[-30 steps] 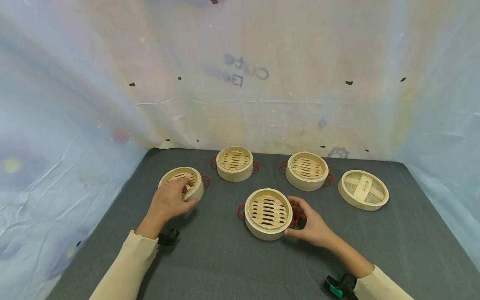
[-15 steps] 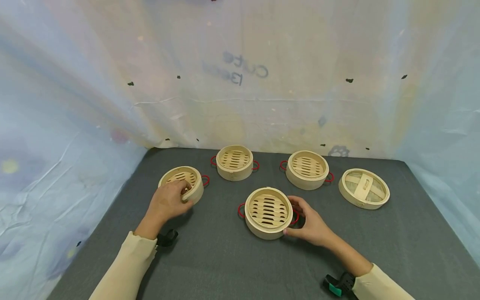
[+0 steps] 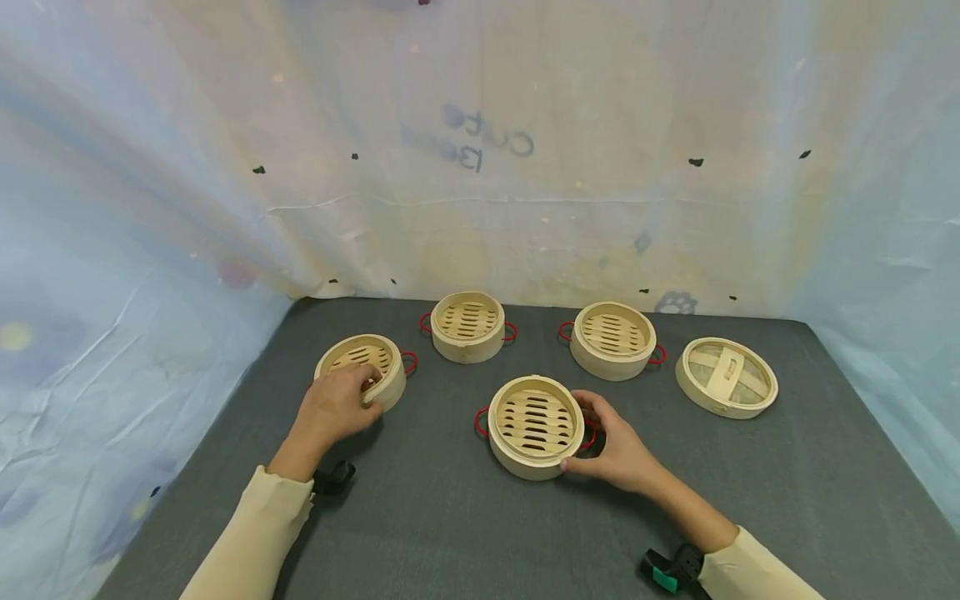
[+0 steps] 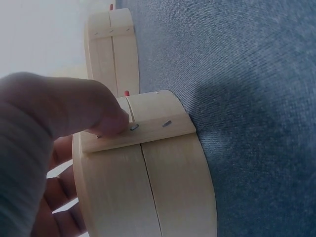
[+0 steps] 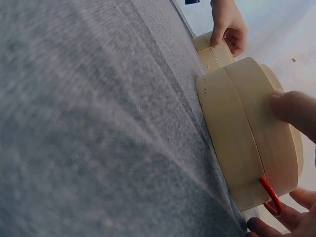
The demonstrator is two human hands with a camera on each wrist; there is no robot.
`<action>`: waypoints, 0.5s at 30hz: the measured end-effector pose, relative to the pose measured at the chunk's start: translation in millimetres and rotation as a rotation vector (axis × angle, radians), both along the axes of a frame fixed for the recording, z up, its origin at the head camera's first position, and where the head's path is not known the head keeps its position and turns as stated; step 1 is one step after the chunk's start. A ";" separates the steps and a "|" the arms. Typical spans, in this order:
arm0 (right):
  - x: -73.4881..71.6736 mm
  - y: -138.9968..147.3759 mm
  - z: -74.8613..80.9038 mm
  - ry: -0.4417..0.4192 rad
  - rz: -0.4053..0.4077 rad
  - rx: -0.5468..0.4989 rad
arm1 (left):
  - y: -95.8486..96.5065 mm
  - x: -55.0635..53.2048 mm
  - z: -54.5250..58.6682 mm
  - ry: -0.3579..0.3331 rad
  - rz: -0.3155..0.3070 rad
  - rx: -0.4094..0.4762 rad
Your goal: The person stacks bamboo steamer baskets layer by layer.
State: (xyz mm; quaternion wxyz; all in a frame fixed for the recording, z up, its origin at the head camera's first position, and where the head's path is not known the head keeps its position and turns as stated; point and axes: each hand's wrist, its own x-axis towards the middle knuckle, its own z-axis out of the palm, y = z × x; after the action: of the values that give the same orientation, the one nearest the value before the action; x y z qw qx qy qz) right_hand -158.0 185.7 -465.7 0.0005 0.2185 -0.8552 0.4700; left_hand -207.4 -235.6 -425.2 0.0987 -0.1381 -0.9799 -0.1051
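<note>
My left hand (image 3: 336, 407) pinches the near rim of the left bamboo steamer basket (image 3: 360, 354). Its thumb presses the outer wall, seen close up beside the staples in the left wrist view, while the fingers reach inside over the rim. At the middle front stands another round bamboo steamer basket (image 3: 536, 421) with a slatted floor and red side handles. My right hand (image 3: 618, 450) grips that basket's right side, thumb on the near wall and fingers round the far side. In the right wrist view, a red handle (image 5: 270, 195) shows between thumb and fingers. Both baskets rest on the cloth.
Two more steamer baskets stand behind, one at the back middle (image 3: 468, 327) and one at the back right (image 3: 612, 342). A round bamboo lid (image 3: 727, 377) with a crossbar lies far right. Dark grey cloth (image 3: 450, 533) covers the table; a pale printed curtain (image 3: 480, 233) hangs behind.
Both hands keep their holds. The right thumb has shifted slightly left along the front basket's near wall. The baskets and lid stay in place; the head view drifts a little.
</note>
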 end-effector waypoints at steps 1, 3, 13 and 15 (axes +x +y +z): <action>-0.2 0.1 -0.4 -0.001 -0.001 0.001 | 0.0 -0.2 0.0 -0.003 0.001 -0.001; -0.5 0.0 -1.1 -0.002 -0.002 -0.003 | 0.1 -0.7 0.2 -0.009 0.001 -0.006; -0.8 -1.6 -2.5 0.005 -0.001 -0.020 | 0.6 -1.9 3.0 -0.036 -0.007 -0.018; -0.5 -1.8 -2.3 0.003 -0.005 -0.016 | 0.2 -2.3 2.4 -0.024 -0.018 -0.022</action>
State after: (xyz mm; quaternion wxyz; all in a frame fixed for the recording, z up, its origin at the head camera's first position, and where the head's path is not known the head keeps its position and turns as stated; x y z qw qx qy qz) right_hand -158.5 183.9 -468.1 0.0046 0.2172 -0.8520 0.4763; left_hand -209.6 -235.4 -422.7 0.0845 -0.1466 -0.9808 -0.0970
